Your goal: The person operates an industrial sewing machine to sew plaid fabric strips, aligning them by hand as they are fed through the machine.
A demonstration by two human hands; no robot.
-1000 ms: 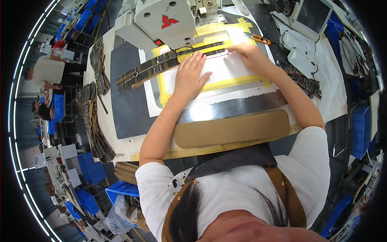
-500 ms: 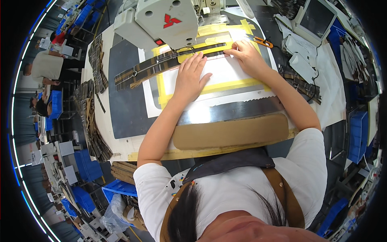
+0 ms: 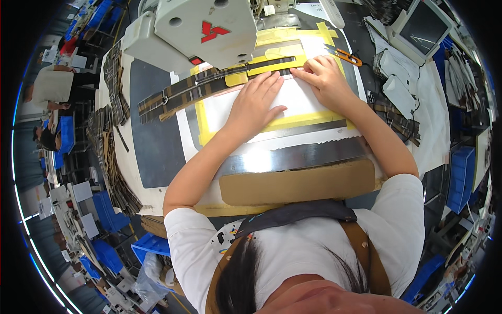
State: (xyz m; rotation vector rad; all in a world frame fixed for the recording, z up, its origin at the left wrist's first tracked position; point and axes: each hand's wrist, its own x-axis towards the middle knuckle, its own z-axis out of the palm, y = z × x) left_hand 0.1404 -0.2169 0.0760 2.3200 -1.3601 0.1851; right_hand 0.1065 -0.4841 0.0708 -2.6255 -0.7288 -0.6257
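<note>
My left hand (image 3: 253,102) lies palm down on the white sheet (image 3: 298,102) with yellow tape borders, fingers stretched out toward a yellow strip piece (image 3: 235,78) on a long plaid fabric band (image 3: 151,105). The band has a dark centre line and a small metal fitting near its left end, and runs under the white sewing machine head (image 3: 183,36). My right hand (image 3: 327,83) rests to the right, its index fingertip touching the band's lower edge beside the yellow piece, the other fingers bent and a little apart. Orange-handled snips (image 3: 349,56) lie just above it.
Plaid fabric pieces (image 3: 112,152) lie on the table's left side. A screen (image 3: 418,29), papers (image 3: 389,78) and more fabric (image 3: 397,123) are at the right. A brown pad (image 3: 298,183) lies along the front edge. Blue bins stand on both sides; co-workers (image 3: 49,86) are at far left.
My left hand has slid right along the band. My right hand's fingertips have shifted slightly along its lower edge. The view has shifted, with the machine appearing further left.
</note>
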